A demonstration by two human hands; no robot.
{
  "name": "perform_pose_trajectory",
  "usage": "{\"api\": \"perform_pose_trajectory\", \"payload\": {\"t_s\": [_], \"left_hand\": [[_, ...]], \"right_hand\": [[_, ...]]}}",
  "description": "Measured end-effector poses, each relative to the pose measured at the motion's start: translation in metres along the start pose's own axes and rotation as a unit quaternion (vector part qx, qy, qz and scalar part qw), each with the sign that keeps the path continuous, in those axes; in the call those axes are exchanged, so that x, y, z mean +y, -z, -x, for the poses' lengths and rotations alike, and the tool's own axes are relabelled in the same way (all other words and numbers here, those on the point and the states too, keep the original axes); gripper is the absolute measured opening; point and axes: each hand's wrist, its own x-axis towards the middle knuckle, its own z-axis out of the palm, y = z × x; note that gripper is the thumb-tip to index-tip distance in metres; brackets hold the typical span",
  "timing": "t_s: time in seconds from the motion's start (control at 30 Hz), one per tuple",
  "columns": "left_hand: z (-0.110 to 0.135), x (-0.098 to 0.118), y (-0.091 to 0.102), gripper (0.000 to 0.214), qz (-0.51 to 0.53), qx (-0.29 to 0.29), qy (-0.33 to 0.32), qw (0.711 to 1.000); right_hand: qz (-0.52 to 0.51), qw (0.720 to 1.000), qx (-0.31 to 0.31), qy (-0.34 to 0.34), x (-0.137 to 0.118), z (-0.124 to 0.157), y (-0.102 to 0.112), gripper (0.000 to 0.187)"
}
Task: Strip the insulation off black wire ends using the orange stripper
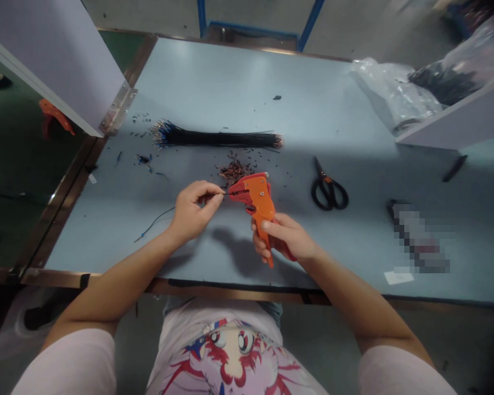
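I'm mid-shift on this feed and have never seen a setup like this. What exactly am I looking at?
There's no machine: these are a person's bare hands, seen from one camera worn on the head, facing forward and down. The left hand pinches a thin dark wire, one end reaching the jaws of an orange-and-red hand tool gripped by the right hand. On the pale table lie a bundle of dark wires, a pile of small scraps and black-handled scissors. The pixelated item at right I can't identify.
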Motion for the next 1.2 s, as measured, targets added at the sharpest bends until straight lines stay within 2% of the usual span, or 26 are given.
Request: {"api": "perform_pose_trajectory", "payload": {"t_s": [0.37, 0.67, 0.83, 0.97, 1.03, 1.13, 1.2], "left_hand": [[0.002, 0.005, -0.006, 0.011, -0.005, 0.015, 0.004, 1.000], [0.003, 0.004, -0.005, 0.011, 0.003, 0.019, -0.001, 1.000], [0.002, -0.005, -0.010, 0.012, -0.032, 0.010, 0.003, 0.999], [-0.004, -0.020, -0.011, 0.013, -0.043, -0.014, 0.039, 0.998], [-0.012, -0.030, -0.004, 0.012, -0.034, 0.007, 0.079, 0.996], [-0.026, -0.043, 0.012, 0.009, -0.009, 0.090, 0.142, 0.986], [-0.030, -0.044, 0.017, 0.008, 0.010, 0.105, 0.142, 0.984]], "right_hand": [[-0.063, 0.998, 0.021, -0.018, 0.004, 0.001, -0.008, 0.030], [-0.061, 0.998, 0.014, -0.013, 0.005, 0.002, -0.009, 0.033], [-0.053, 0.997, 0.048, -0.019, 0.008, -0.004, -0.008, 0.033], [-0.055, 0.996, 0.063, -0.031, 0.007, -0.009, -0.002, 0.034], [-0.077, 0.994, 0.079, -0.010, -0.002, -0.007, 0.007, 0.033], [-0.135, 0.978, 0.136, 0.080, -0.023, -0.001, 0.023, 0.029], [-0.147, 0.974, 0.151, 0.085, -0.033, 0.001, 0.032, 0.026]]}}
